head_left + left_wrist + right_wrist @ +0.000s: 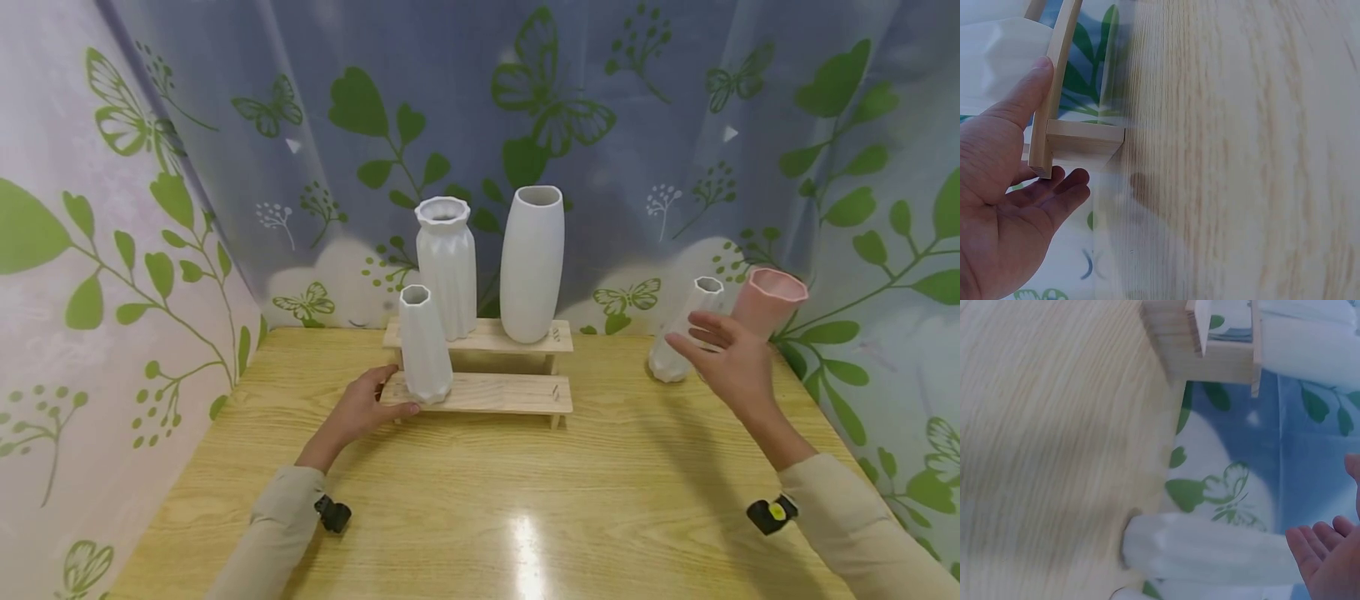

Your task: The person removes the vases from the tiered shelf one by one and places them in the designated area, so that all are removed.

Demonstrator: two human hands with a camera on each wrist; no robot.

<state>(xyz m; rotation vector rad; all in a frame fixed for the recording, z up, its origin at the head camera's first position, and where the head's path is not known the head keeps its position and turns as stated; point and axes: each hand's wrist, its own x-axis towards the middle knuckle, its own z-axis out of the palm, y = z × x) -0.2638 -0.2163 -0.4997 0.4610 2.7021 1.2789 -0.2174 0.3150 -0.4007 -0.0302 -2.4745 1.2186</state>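
Left hand pinches a pale, streaky, two-step wooden stand by its end. On it, just right of the hand, stands a ribbed white vase; behind, a wavy-topped white vase and a tall smooth white vase. The loosely spread right hand is near a slim white vase and a wide-mouthed pink vase.

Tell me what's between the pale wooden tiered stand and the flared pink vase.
In the head view: bare wooden table, then a white fluted vase partly behind the right hand.
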